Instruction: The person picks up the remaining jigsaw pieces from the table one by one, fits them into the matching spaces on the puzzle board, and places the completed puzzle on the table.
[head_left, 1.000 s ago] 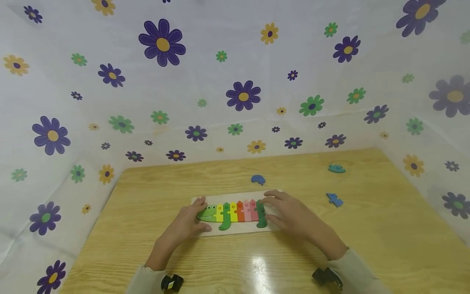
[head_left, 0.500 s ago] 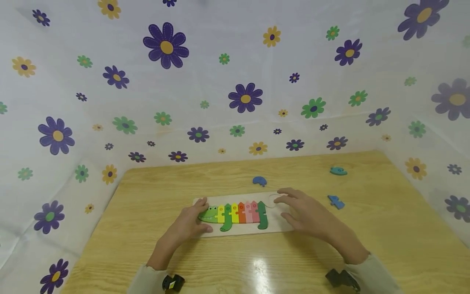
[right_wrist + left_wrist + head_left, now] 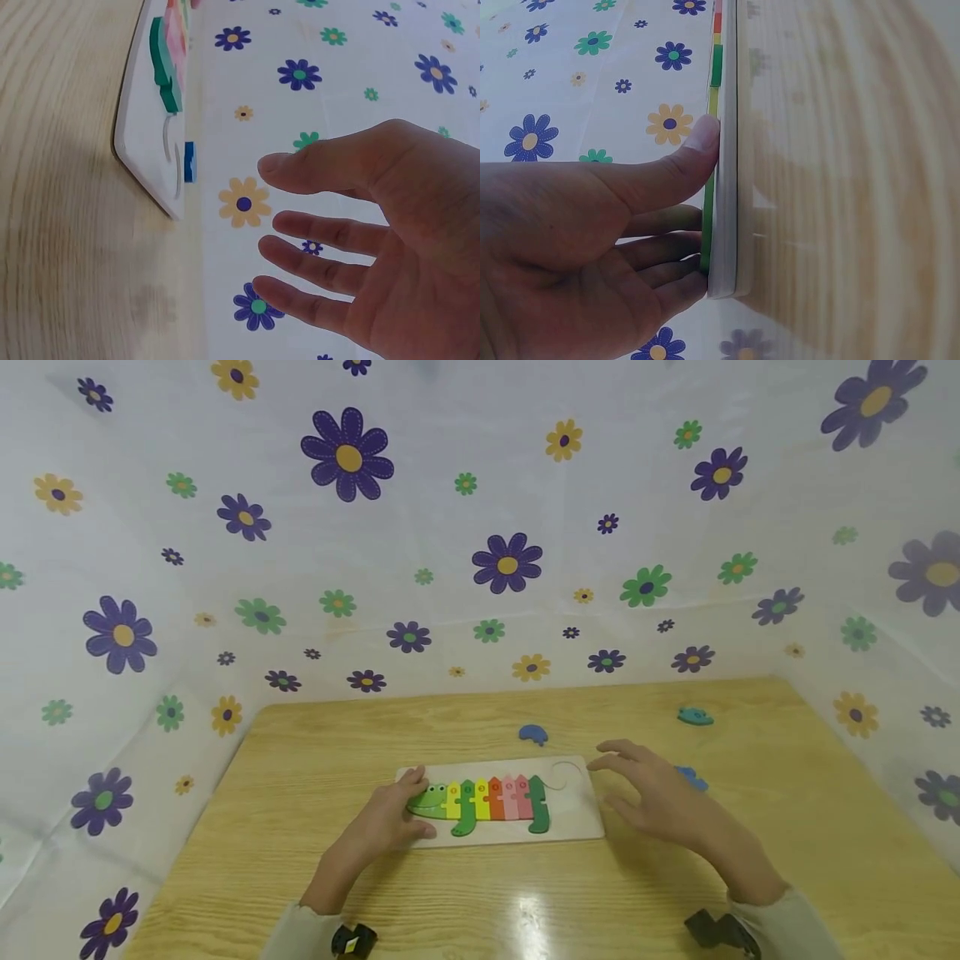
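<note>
Lying crosswise on the counter (image 3: 300, 760): puzzle board (image 3: 576, 820), long axis left to right. Left hand (image 3: 386, 812): fingers spread, resting on the board's left end. Right hand (image 3: 663, 795): spread, just off the board's right end, nearer the half-hidden blue piece (image 3: 693, 778).

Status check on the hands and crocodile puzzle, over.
Left hand on crocodile puzzle; right hand open, empty. Tail end unfilled. Head view: right hand partly hides one loose blue piece.
</note>
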Demonstrator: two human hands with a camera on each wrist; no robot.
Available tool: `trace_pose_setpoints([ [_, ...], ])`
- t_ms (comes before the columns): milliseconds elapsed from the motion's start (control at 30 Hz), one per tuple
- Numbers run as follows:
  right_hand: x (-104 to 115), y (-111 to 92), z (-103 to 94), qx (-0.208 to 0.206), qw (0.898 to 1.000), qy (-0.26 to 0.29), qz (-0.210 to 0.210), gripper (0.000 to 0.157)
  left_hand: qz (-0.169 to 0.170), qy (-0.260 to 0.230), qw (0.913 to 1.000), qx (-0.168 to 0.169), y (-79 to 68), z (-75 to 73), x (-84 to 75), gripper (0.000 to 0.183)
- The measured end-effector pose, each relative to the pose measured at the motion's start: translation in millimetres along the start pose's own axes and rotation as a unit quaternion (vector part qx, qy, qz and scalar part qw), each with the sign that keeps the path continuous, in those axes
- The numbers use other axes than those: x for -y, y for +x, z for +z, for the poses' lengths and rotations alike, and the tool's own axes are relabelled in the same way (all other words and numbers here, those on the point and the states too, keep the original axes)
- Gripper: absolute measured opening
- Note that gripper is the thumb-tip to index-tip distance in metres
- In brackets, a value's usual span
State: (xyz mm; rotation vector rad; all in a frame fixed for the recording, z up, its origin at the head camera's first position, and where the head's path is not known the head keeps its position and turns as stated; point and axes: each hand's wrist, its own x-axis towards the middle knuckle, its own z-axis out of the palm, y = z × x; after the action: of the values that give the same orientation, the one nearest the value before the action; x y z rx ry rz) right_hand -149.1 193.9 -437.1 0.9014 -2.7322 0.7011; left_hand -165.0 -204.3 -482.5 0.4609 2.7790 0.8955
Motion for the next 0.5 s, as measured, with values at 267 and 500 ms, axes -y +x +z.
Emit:
trace_pose_setpoints([
  [267,-13.0,-5.0,-12.0,0.016,1.000,-0.005,0.011,0.040,0.011,0.004,0.9999,-0.003,-0.2,-0.8,-0.4,0.076],
  [500,-21.9,-8.0,-20.3,0.028,0.999,0.002,0.032,0.043,0.012,0.006,0.9999,-0.002,0.2,-0.4,1.3,0.076],
])
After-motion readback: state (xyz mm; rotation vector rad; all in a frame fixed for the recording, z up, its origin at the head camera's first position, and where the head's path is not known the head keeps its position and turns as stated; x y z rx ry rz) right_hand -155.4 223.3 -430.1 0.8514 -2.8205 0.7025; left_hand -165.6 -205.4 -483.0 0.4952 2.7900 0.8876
